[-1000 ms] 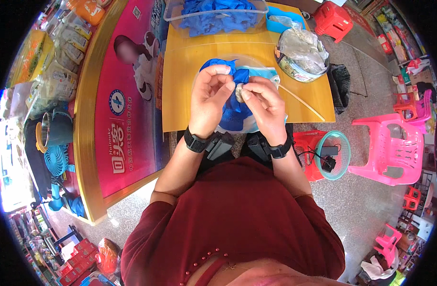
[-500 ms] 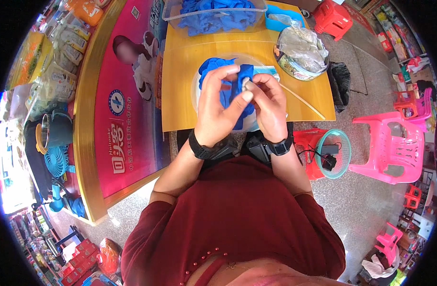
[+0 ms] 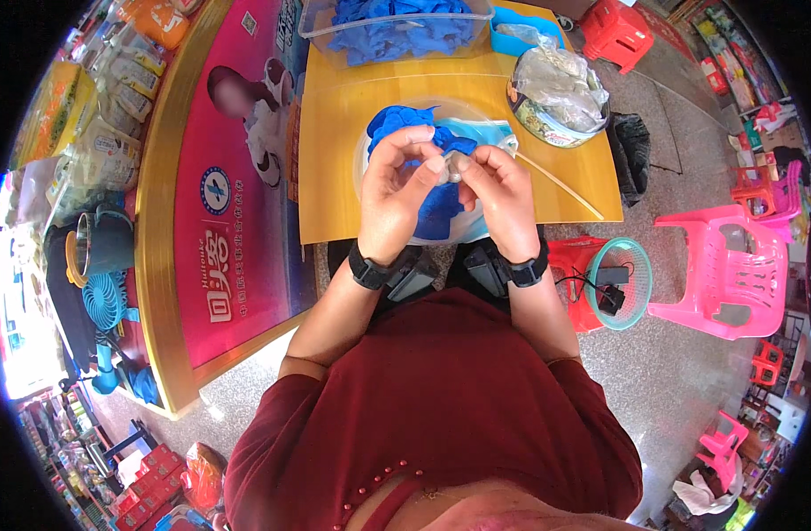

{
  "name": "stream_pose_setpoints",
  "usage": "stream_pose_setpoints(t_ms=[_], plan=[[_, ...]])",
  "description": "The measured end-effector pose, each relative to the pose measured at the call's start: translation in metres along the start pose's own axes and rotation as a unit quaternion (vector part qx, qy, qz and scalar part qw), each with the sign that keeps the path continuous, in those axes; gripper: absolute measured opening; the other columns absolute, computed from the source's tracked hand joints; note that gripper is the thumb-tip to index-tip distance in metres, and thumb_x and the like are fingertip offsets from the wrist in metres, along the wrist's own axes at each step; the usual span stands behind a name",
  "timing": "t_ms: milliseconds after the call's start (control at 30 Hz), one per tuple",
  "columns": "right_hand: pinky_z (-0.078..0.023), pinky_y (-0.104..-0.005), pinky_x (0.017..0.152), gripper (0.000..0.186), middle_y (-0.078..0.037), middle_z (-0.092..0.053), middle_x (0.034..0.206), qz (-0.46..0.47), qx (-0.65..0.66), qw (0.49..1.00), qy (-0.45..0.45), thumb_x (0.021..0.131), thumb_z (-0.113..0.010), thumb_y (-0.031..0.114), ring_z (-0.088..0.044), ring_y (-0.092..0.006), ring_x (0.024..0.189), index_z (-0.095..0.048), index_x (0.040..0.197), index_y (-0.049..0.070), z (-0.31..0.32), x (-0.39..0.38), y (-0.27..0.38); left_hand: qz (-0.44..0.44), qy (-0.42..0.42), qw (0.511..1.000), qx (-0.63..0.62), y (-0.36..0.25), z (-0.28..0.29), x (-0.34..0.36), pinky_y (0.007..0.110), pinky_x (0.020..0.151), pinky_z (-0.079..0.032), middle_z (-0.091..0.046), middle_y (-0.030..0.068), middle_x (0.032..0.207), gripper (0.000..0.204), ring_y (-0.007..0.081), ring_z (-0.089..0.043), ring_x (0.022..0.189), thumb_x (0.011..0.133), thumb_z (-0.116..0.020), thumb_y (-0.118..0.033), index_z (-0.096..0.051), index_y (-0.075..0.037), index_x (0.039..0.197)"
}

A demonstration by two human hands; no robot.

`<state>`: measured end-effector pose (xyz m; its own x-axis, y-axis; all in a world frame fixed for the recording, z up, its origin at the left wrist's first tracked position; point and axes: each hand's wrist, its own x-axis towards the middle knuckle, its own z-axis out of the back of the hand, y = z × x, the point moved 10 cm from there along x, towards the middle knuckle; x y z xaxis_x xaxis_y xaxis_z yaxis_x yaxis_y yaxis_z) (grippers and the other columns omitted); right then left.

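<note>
My left hand [image 3: 397, 190] and my right hand [image 3: 503, 196] meet over the yellow table, thumbs and fingertips pinched together. Between them is a small crumpled, greyish, partly see-through piece [image 3: 455, 167]. Directly under the fingers lie pieces of blue cloth [image 3: 437, 214]; whether the grey piece is joined to the cloth I cannot tell. More blue cloth [image 3: 398, 117] is heaped behind my left fingers. These pieces rest in a shallow whitish round dish [image 3: 469, 232]. A light-blue and white flat packet [image 3: 490, 133] lies at the dish's far right.
A clear plastic tub [image 3: 315, 34] of blue cloth pieces stands at the back, beside a blue tray [image 3: 505, 40]. To the right are a round tin [image 3: 547, 128] topped with clear plastic and a thin wooden stick [image 3: 560, 186]. A pink chair [image 3: 724, 265] stands on the floor.
The blue piece held up between my fingers has come down, and the grey piece now shows plainly between both thumbs. Both hands have shifted slightly toward me.
</note>
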<state>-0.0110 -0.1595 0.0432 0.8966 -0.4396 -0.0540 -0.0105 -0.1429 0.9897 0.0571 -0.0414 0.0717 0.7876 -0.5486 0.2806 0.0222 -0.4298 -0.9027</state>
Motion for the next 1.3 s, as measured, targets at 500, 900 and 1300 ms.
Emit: stream_pose_setpoints(t_ms=[500,900,1300], plan=[[-0.029,-0.0184,0.044,0.022,0.004,-0.049,0.062,0.000,0.106,0.992,0.066,0.091,-0.062,0.020,-0.043,-0.0033,0.050,-0.053,0.074,0.008,-0.010,-0.005,0.010,0.087,0.068,0.979,0.171,0.008,-0.006,0.004,0.026,0.080,-0.048,-0.052,0.0068,0.121,0.055,0.0155,-0.056,0.098,0.079,-0.057,0.009,-0.047,-0.011,0.130],[-0.039,-0.0168,0.053,0.005,0.004,-0.056,0.075,0.081,0.053,0.994,0.039,0.089,-0.063,0.006,-0.049,-0.0013,0.063,-0.058,0.088,0.004,-0.017,-0.009,0.025,0.030,0.018,0.982,0.186,-0.003,-0.002,0.003,0.025,0.079,-0.046,-0.056,0.0052,0.114,0.047,0.0145,-0.057,0.094,0.081,-0.048,0.007,-0.049,-0.005,0.126],[-0.048,-0.0279,0.069,0.019,-0.006,-0.061,0.085,0.296,-0.193,0.935,0.038,0.074,-0.076,0.012,-0.059,-0.0171,0.077,-0.066,0.089,0.004,-0.033,-0.024,0.063,0.089,-0.065,0.988,-0.113,0.007,0.009,0.000,0.031,0.081,-0.047,-0.063,0.0086,0.093,0.008,0.0191,-0.061,0.094,0.094,-0.055,-0.010,-0.058,-0.003,0.096]])
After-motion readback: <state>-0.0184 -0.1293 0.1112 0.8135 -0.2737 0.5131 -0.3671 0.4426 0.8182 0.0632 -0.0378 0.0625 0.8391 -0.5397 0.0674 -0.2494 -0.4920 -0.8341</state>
